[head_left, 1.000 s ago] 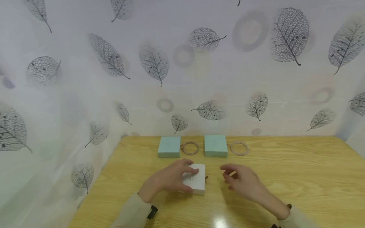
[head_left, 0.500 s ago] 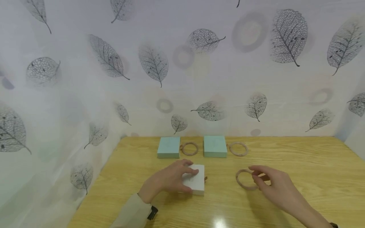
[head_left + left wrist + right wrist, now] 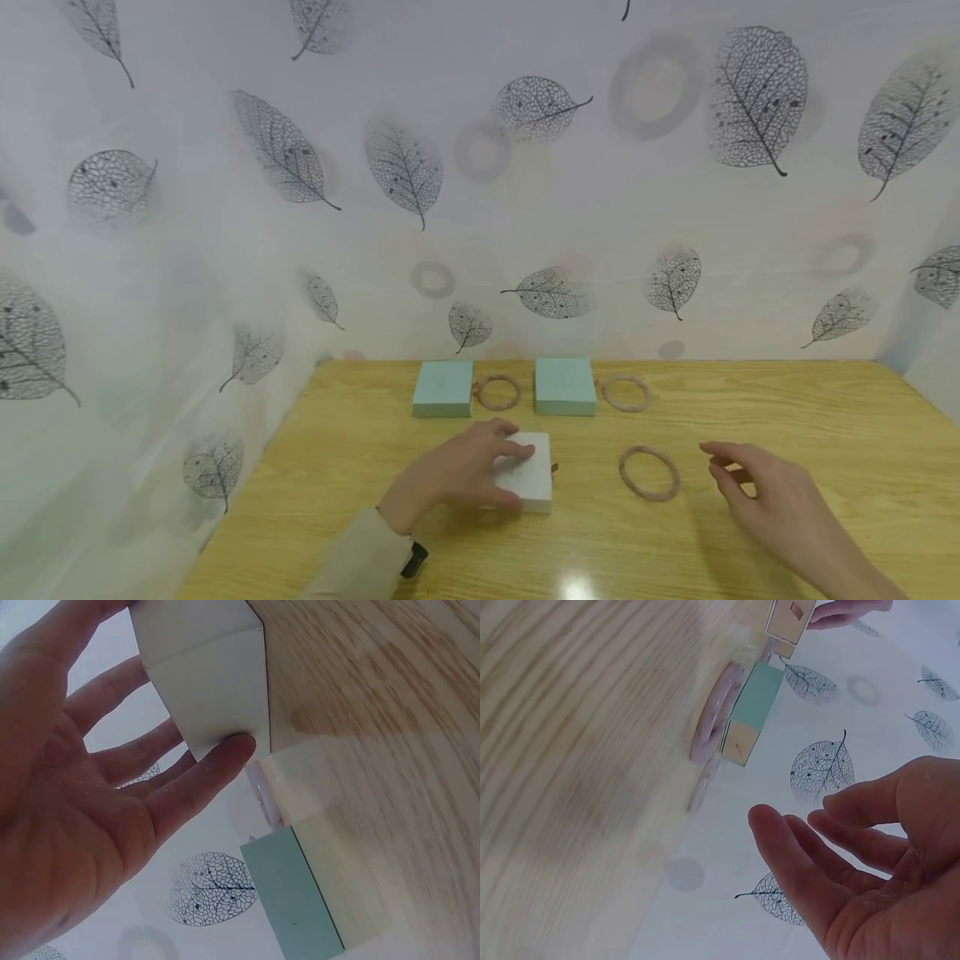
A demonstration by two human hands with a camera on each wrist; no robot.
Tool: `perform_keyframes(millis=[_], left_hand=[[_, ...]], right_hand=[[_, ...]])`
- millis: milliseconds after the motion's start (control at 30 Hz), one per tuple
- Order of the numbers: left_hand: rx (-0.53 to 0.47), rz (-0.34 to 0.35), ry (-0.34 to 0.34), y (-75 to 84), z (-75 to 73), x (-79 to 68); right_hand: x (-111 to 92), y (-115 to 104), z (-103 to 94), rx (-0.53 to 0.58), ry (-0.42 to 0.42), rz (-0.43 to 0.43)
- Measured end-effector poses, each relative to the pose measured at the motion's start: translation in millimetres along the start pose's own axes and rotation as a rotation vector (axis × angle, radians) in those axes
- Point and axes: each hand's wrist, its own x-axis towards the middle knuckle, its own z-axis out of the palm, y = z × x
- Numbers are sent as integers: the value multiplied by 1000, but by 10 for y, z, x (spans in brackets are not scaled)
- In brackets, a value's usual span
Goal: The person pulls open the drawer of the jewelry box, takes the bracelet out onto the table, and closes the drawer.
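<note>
In the head view, my left hand holds a small flat white box on the wooden table, thumb on its near side and fingers on its far side. A brown tab sticks out from the box's right side. The left wrist view shows the thumb pressed against the white box. To the right of it a pinkish-brown bangle lies flat on the table. My right hand hovers right of that bangle, apart from it. Its fingers are relaxed and hold nothing, as the right wrist view confirms.
At the table's back stand two pale teal boxes, one left and one right. Beside each, on its right, lies a bangle: one between the boxes, another beyond. A leaf-patterned curtain hangs behind the table.
My right hand drew a bangle rightward, laid it on the table, let go and moved farther right. My left hand and the white box shifted slightly right.
</note>
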Motion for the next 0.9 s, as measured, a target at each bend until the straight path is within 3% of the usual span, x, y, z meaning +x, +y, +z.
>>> perform_keyframes(millis=[667,900], left_hand=[[-4,24,-5,158,13,181],[-1,25,-4,190,35,237]], right_hand=[[-105,239,-113,-56,-17,63],[-104,269,-114,-59,-104,136]])
